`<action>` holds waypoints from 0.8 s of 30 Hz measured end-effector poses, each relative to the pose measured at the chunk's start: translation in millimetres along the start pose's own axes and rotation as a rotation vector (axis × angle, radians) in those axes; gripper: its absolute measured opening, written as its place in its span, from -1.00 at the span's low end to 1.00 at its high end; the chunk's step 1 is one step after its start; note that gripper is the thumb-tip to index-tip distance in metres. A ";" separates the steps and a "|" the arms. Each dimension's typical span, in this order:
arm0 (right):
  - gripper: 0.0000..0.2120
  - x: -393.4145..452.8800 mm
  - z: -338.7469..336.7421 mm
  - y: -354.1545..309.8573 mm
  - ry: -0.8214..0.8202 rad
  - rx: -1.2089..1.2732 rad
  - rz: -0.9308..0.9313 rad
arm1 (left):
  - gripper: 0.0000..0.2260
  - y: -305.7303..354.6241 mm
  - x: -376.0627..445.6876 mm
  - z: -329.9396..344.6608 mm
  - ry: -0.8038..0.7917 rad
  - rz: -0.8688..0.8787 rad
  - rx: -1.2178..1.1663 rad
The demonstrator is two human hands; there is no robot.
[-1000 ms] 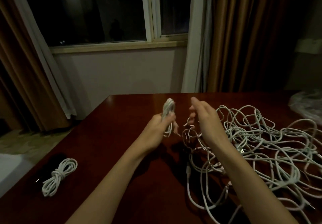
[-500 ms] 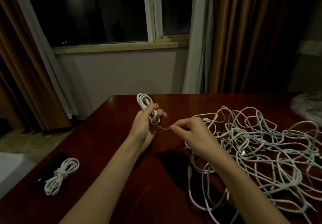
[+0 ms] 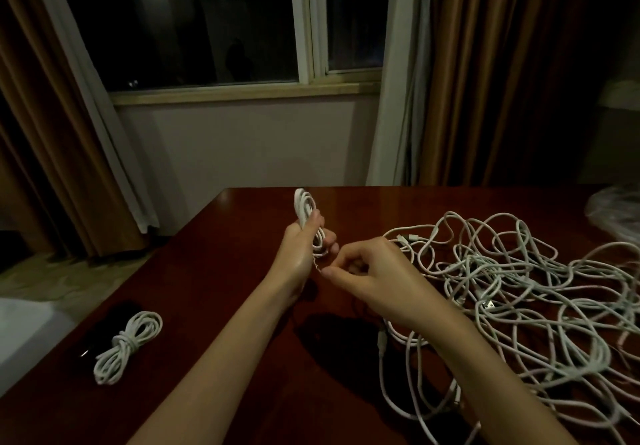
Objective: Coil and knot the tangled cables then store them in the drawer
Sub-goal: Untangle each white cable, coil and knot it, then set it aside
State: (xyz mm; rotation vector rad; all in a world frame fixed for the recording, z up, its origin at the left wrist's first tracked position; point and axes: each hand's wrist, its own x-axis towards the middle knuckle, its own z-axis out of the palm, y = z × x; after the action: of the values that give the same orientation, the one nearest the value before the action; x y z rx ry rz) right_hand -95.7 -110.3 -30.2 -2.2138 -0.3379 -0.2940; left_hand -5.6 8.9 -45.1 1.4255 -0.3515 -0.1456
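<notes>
My left hand [image 3: 300, 250] grips a small coil of white cable [image 3: 306, 208], held upright above the dark red table [image 3: 214, 292]. Just to its right, my right hand [image 3: 374, 278] pinches the loose end of that coil between thumb and fingers. A big tangle of white cables [image 3: 519, 292] spreads over the right half of the table. One finished, knotted white coil [image 3: 129, 344] lies on the table at the near left. No drawer is in view.
A dark flat object [image 3: 104, 327] lies under and beside the knotted coil near the table's left edge. A crumpled clear plastic bag [image 3: 613, 212] sits at the far right. Curtains and a dark window stand behind the table.
My left hand turned the coil upright and raised it slightly. My right hand came down from an open pose and pinched the coil's loose end, staying close to the left hand.
</notes>
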 end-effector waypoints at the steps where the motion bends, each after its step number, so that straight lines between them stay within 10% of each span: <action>1: -0.82 0.2 -0.1 -0.5 0.003 0.006 0.007 | -0.74 0.3 0.5 0.2 -0.003 -0.041 -0.110; 10: -0.85 0.6 -26.9 10.8 0.347 0.132 0.068 | -0.65 2.3 -5.9 2.7 -0.207 -0.013 0.201; 24: -0.89 0.3 -37.9 19.8 0.236 0.119 0.177 | -0.82 20.4 -20.8 -5.2 -0.824 -0.125 0.171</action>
State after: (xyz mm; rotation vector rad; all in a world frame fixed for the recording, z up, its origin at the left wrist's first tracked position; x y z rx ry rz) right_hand -92.2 -152.0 -21.5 -2.0493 -0.0294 -0.4222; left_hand -25.6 23.1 -28.8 1.5052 -0.9638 -0.8320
